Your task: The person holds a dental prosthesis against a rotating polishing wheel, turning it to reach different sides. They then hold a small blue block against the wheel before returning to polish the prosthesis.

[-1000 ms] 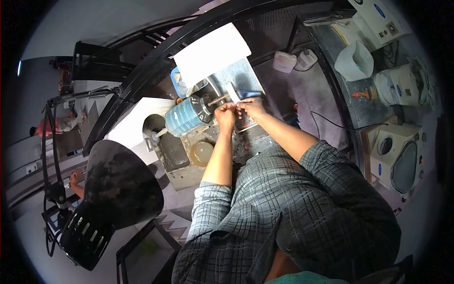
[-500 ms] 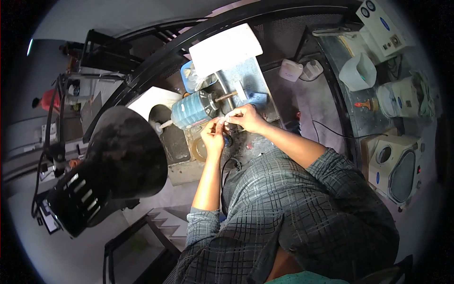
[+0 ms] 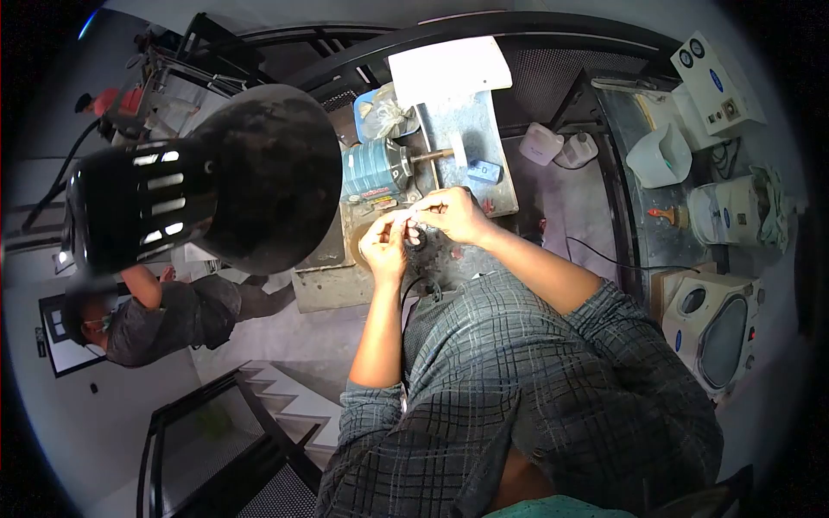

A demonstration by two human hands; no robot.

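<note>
A small pale piece is pinched between the fingertips of the left hand and the right hand, where they meet above the worktop. Beyond them, a blue motor is seen, with a white wheel mounted on its shaft beside a blue box.

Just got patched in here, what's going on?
The person's left hand and right hand meet at the fingertips around a small pale piece, too small to identify. They are just in front of a teal bench motor with a metal shaft and white wheel; the piece is not touching the wheel. A large black lamp hangs at the left, partly hiding the motor.
</note>
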